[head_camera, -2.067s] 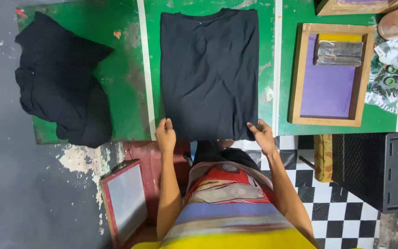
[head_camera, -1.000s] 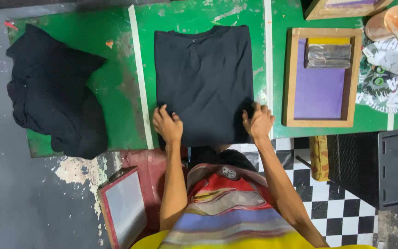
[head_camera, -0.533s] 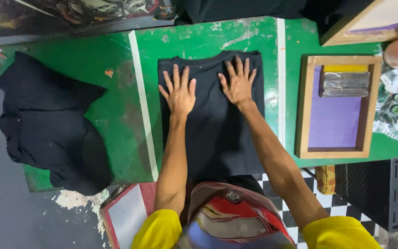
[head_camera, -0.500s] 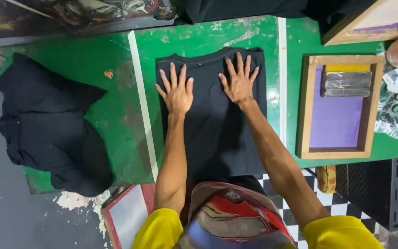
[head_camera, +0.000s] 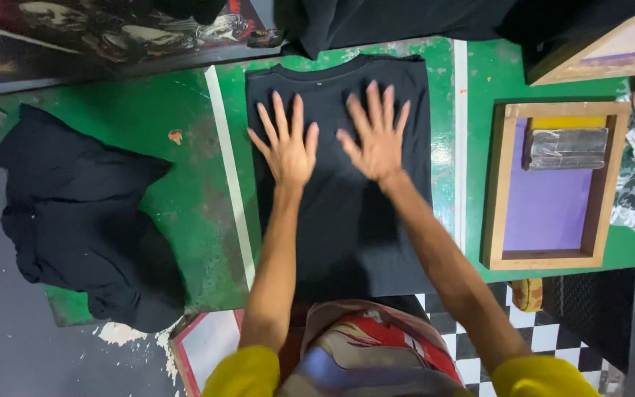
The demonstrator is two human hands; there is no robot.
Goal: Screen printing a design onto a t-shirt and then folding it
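Currently both hands flat on the black t-shirt (head_camera: pixel 339 213), nothing gripped. Left hand (head_camera: pixel 288 147) and right hand (head_camera: pixel 376 140) lie palm-down, fingers spread and straight, pressing the upper half of the shirt just below its collar. Hands sit side by side, near each other but apart, thumbs pointing inward. No fabric pinched or clamped in either hand; contact is palm and fingers only.

Shirt lies spread flat on the green table (head_camera: pixel 185 184), collar at the far edge, hem toward the person's body. It sits between two white stripes (head_camera: pixel 231 191) painted on the table top, its left edge just beside the left stripe, its right edge near the right one. The lower half of the shirt runs under both forearms, uncovered by the hands.

Left of the shirt, well apart: a crumpled pile of black garments (head_camera: pixel 82 220) hanging partly over the table edge. Right of the shirt, past the right stripe: a wooden-framed printing screen (head_camera: pixel 553 187) with purple mesh, a squeegee (head_camera: pixel 567 147) lying in its upper part. More black cloth (head_camera: pixel 376 22) lies beyond the collar at the far edge.
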